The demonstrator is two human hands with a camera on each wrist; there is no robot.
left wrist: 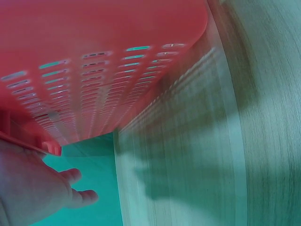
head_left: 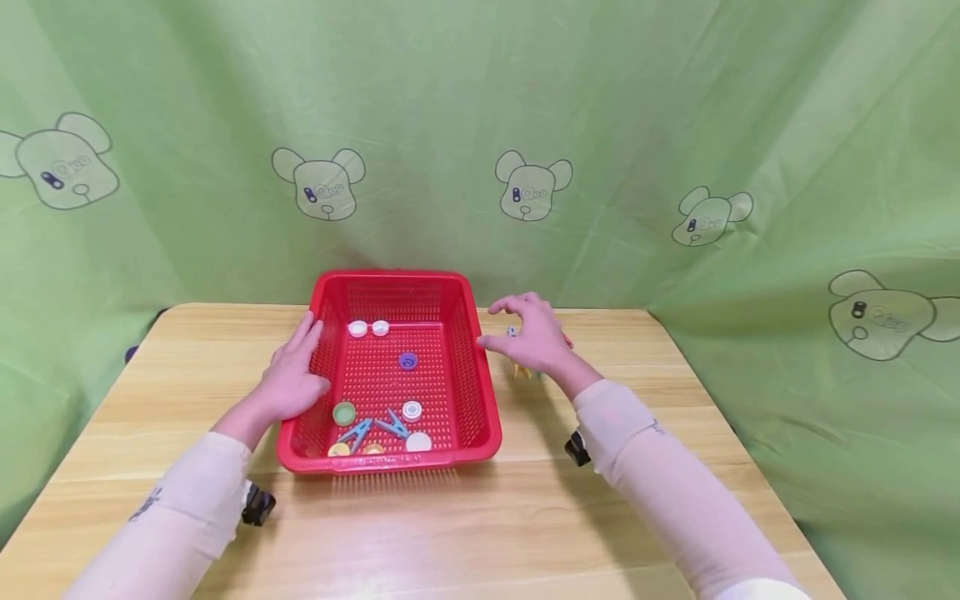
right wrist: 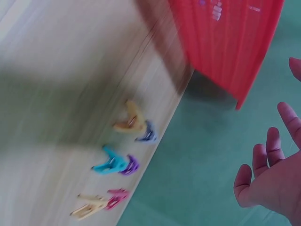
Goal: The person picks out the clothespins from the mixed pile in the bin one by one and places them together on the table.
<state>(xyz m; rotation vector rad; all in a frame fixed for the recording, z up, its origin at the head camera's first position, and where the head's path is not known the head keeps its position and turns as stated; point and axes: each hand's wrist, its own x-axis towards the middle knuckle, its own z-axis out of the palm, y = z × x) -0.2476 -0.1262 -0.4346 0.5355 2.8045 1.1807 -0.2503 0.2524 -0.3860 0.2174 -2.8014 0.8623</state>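
Resting my left hand (head_left: 294, 379) flat on the red basket (head_left: 480, 392) at nine o'clock, right hand (head_left: 534, 337) spread, holding nothing, above clothespins (right wrist: 123, 162) at three o'clock; I might scatter them

One red perforated plastic basket (head_left: 480, 421), centre of the one light wooden table (head_left: 465, 533).

Round plastic bottle caps in the basket, seven visible: two white at the far left (head_left: 357, 328), one purple mid-floor (head_left: 407, 361), one green near left (head_left: 344, 412), one white-and-grey near centre (head_left: 412, 410), one white (head_left: 418, 442) and one yellow (head_left: 338, 450) at the near wall.

Blue plastic clothes pegs in the basket: two (head_left: 391, 425).

Coloured plastic clothes pegs on the table right of the basket: six in the right wrist view (right wrist: 129, 121), blurred.
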